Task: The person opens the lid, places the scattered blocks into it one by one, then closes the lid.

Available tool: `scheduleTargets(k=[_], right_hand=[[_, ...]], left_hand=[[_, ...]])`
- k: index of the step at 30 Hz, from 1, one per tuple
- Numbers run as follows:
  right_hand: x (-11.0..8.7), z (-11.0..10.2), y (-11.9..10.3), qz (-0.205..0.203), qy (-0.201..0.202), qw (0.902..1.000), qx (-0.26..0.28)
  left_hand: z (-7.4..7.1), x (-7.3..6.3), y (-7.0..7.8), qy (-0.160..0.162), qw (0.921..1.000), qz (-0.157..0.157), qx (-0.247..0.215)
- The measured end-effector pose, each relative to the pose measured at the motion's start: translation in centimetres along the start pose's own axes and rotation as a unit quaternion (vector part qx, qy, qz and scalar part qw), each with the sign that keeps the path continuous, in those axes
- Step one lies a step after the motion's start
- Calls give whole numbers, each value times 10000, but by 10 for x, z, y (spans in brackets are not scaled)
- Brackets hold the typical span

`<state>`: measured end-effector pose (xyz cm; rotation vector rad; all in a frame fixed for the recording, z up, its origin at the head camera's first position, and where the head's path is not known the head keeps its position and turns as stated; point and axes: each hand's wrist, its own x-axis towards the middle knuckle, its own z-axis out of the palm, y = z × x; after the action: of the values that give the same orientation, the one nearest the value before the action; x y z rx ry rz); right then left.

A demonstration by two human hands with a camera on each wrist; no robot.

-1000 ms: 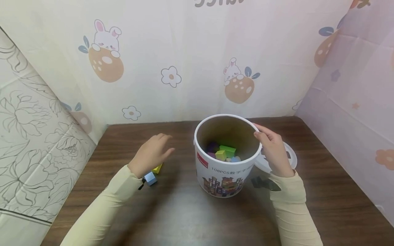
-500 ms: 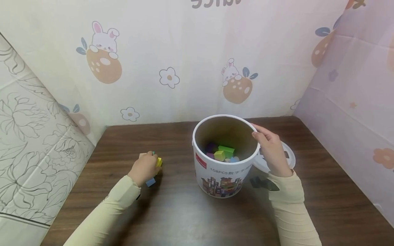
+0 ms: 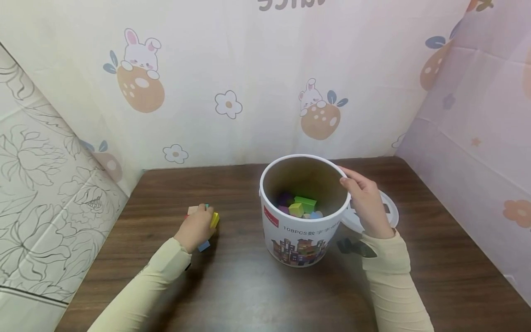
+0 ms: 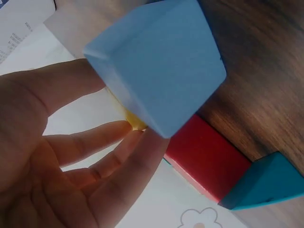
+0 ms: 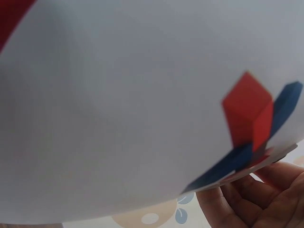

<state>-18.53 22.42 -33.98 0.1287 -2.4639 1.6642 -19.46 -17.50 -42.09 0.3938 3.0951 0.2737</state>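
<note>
My left hand (image 3: 194, 230) is down at a small group of blocks left of the bucket. Its thumb and fingers close around a yellow block (image 3: 215, 220), mostly hidden behind a blue block (image 4: 161, 66) in the left wrist view. A red block (image 4: 206, 156) and a teal block (image 4: 266, 183) lie beside them; the head view also shows a pale block (image 3: 192, 210). With my right hand (image 3: 368, 205) I grip the rim of a white bucket (image 3: 296, 244), thumb on the near side. Inside it lie several blocks, among them a green block (image 3: 305, 203).
A white lid (image 3: 392, 210) lies on the wooden table (image 3: 249, 295) behind my right hand, partly hidden by hand and bucket. Patterned cloth (image 3: 265, 60) rises along the table's back edge and both sides.
My left hand has come down onto the blocks and its fingers have closed at the yellow one. Over the last half second it barely moves. My right hand stays on the rim.
</note>
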Motion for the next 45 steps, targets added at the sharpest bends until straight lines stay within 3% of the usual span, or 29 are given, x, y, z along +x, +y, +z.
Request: scheduleTargets(k=[12,18,21,25,29,32,38,45], right_hand=[[-1,-1,0,31,-26,10000,57],[-1,-1,-1,65,-10,10000,44],[-1,-1,-1,89,2,10000,39],[-1,-1,-1,53,1,10000,40],[-1,0,-1,-46,-30,10000,62],[-1,0,-1,-61,-45,9999,82],[-1,1,-1,-48,-42,10000,66],[-1,1,-2,-55,-12,10000,41]], left_hand=[[-2,3,0,76,9998,66,-200],[-12,4,4,723,9967,339,-132],[-20,6,6,1047,9927,373,-470],[-34,7,10,1016,9874,194,-1197],[-50,6,17,861,9736,33,-2113],[-59,6,23,1057,9600,141,-2588],[-73,6,35,1703,9390,510,-2945],[-85,6,55,2197,9180,927,-3169]])
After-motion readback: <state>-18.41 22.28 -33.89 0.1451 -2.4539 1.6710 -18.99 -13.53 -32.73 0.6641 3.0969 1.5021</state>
